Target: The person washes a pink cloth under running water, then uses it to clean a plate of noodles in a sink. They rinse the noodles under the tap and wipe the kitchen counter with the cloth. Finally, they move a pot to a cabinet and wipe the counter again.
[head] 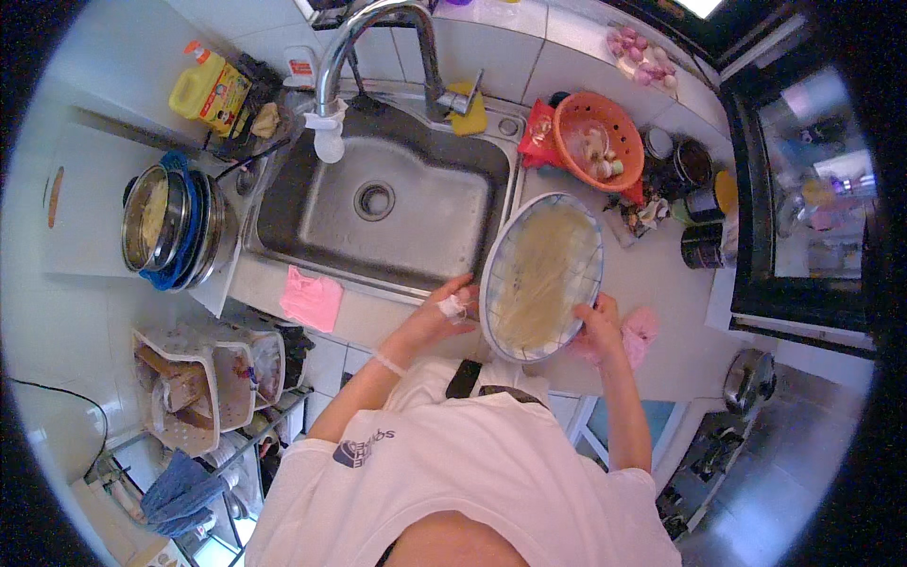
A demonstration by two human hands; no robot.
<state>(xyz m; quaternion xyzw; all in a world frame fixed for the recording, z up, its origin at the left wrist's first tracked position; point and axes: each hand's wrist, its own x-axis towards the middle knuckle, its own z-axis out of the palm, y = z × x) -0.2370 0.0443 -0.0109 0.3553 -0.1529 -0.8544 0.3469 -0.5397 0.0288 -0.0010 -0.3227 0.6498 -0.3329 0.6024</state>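
Note:
A large oval plate [542, 276] with a blue-patterned rim holds pale, thin strands that look like noodles. My right hand [601, 326] grips its lower right rim. Beside its left rim, my left hand [453, 308] has its fingers spread, with white tape or a bandage on one finger; whether it touches the rim I cannot tell. Under and behind my right hand lies a pink cloth [640, 333]. The stainless steel sink [397, 184] is left of the plate, below a chrome faucet [418, 42]. Another pink cloth [312, 298] lies on the counter at the sink's front edge.
An orange colander [601, 142] holding pale pieces stands behind the plate, near jars [703, 246]. Stacked metal bowls [152, 216] and a yellow pump bottle [209, 96] are left of the sink. Below left are plastic baskets [177, 418]; at lower right is a stove [716, 453].

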